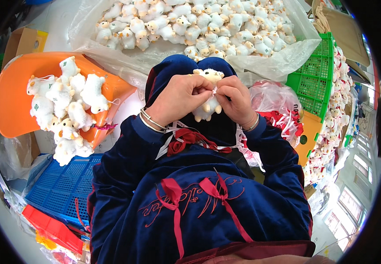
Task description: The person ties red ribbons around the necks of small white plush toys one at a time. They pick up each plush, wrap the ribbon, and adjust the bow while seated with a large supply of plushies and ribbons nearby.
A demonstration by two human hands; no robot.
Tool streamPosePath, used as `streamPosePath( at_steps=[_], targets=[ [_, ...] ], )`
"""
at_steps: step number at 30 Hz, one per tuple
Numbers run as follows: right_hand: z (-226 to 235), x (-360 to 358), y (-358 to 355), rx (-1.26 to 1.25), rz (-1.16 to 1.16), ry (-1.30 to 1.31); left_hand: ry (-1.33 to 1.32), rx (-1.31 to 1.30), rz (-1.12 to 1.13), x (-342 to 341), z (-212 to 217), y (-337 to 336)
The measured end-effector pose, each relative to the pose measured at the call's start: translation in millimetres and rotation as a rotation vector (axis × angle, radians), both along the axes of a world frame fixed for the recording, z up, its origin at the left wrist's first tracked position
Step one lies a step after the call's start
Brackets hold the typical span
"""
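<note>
A small white plush sheep (207, 110) with cream face and feet rests upright on my lap, its face turned up. At its neck, my left hand (181, 97) pinches a thin white ribbon (214, 91) between thumb and fingertips. My right hand (236, 100) closes its fingertips on the ribbon from the other side. Both hands touch the toy's front, and the ribbon's exact shape between the fingers is partly hidden. Red cloth pieces with white ribbons (189, 141) lie on my lap just below the toy.
A large clear plastic sheet (302, 48) ahead holds many plush sheep. On my left, an orange chair (12, 99) carries several more, beside a blue crate (63, 189). Green crates (309, 66), a bag of red pieces (274, 99) and heaped finished-looking toys (333, 119) are on my right.
</note>
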State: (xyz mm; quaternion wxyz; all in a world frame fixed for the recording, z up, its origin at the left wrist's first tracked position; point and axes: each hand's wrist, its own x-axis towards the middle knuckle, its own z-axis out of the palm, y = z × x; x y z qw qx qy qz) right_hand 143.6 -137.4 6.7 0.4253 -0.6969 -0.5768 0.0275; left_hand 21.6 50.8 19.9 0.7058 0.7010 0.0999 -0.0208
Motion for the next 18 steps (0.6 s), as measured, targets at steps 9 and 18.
streamPosePath(
  at_steps=[9,18],
  targets=[
    [7.1,1.9,-4.8,-0.021,0.024,0.038,-0.263,0.325,0.035,0.5,-12.7,-7.2],
    [15.7,-5.8,-8.2,-0.045,-0.015,0.108,-0.167,0.247,0.095,-5.2,-5.8,-14.3]
  ],
)
